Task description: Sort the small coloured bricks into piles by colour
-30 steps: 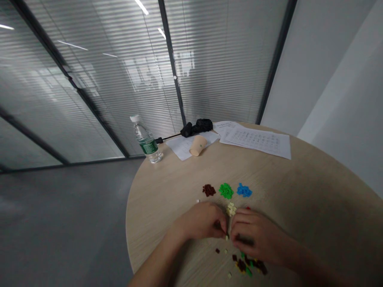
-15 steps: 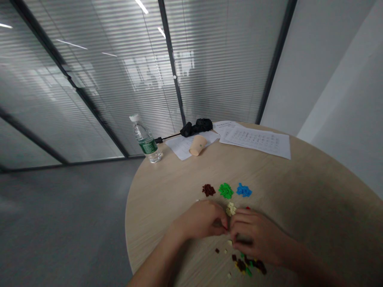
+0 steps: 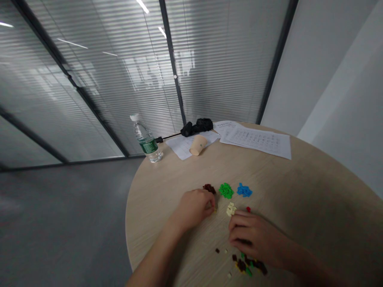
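Note:
My left hand (image 3: 198, 208) has its fingers curled together just in front of a dark brown pile of small building bricks (image 3: 209, 188). A speck of yellow shows at its fingertips; what it pinches, if anything, is hidden. Bent and pressed together, the fingers of my right hand (image 3: 249, 233) hide whatever may be in them. It lies beside a cream pile of bricks (image 3: 231, 209), and a red brick (image 3: 248, 209) peeks out behind its knuckles. Green bricks (image 3: 226, 191) and blue bricks (image 3: 244, 190) form two more piles farther back. Nearer me lies a mixed heap of bricks (image 3: 241, 264).
Loose bricks, one a dark brown brick (image 3: 217, 250), lie left of the mixed heap. Toward the back of the round table (image 3: 161, 191) are a water bottle (image 3: 149, 143), a tipped paper cup (image 3: 198, 145), a black bundle (image 3: 201, 126) and printed sheets (image 3: 260, 140).
My left hand has moved left and away from me, from beside my right hand to the dark brown pile. My right hand has stayed nearly in place, its fingers drawn closer together.

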The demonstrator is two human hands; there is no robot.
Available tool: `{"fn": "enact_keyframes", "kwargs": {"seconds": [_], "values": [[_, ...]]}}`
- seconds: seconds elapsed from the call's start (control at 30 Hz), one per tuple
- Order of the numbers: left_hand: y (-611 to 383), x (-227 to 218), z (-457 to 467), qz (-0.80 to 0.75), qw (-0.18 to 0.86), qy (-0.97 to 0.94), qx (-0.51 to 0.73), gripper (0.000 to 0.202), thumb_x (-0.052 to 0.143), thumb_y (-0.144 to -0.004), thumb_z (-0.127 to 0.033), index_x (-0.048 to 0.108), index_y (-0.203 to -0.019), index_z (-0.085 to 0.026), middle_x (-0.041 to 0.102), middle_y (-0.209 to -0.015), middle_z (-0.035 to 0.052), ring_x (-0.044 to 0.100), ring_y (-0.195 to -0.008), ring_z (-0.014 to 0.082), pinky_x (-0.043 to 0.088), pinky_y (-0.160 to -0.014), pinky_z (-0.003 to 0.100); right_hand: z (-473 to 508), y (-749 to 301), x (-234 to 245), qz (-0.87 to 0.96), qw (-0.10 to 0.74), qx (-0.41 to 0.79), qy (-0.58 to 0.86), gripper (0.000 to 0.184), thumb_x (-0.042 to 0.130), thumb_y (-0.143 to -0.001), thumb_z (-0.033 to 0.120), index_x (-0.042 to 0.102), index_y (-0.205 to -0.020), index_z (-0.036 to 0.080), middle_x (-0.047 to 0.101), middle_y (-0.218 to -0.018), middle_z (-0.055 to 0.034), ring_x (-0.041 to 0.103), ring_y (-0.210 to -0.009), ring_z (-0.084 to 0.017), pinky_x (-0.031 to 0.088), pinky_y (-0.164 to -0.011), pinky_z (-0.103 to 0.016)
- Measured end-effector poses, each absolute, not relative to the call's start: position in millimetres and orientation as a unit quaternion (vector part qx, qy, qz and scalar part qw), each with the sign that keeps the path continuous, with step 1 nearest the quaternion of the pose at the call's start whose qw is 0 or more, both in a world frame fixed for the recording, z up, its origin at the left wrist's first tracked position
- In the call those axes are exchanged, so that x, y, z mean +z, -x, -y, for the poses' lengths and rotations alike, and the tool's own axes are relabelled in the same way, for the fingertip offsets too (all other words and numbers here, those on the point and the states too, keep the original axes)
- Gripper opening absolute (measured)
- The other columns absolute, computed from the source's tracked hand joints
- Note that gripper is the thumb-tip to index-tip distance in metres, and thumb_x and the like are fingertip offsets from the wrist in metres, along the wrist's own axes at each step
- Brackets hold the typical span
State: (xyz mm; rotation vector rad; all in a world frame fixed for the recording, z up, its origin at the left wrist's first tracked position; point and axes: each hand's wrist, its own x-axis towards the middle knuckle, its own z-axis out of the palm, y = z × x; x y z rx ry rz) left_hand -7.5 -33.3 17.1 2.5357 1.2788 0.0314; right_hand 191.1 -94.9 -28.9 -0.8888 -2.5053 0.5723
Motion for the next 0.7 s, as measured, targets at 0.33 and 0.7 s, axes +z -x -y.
{"fn": "enact_keyframes", "kwargs": {"seconds": [0.33,0.7], "values": [[11,20,32,-0.485,0.129,-0.865,0.006,0.013,0.051,-0.077,-0.019,0.063,-0.083,-0.021,0.065,-0.084,0.0016,0.059,-0.074,0.0159,0.042,-0.066,0.024,90,-216,-17,0.886,0.215,0.201,0.357,0.013,0.052,-0.081,0.013,0.062,-0.076,0.019,0.063,-0.076,-0.0036,0.056,-0.076,-0.017,0.043,-0.069,-0.028],[24,14,25,-0.560,0.090,-0.824,-0.007,0.012,0.052,-0.080,-0.026,0.060,-0.086,-0.020,0.060,-0.091,0.0041,0.060,-0.075,0.0177,0.041,-0.063,0.027,93,-216,-23,0.888,0.132,0.218,0.383,0.014,0.053,-0.075,0.008,0.062,-0.071,0.018,0.064,-0.074,-0.0032,0.058,-0.072,-0.016,0.041,-0.069,-0.028]]}}
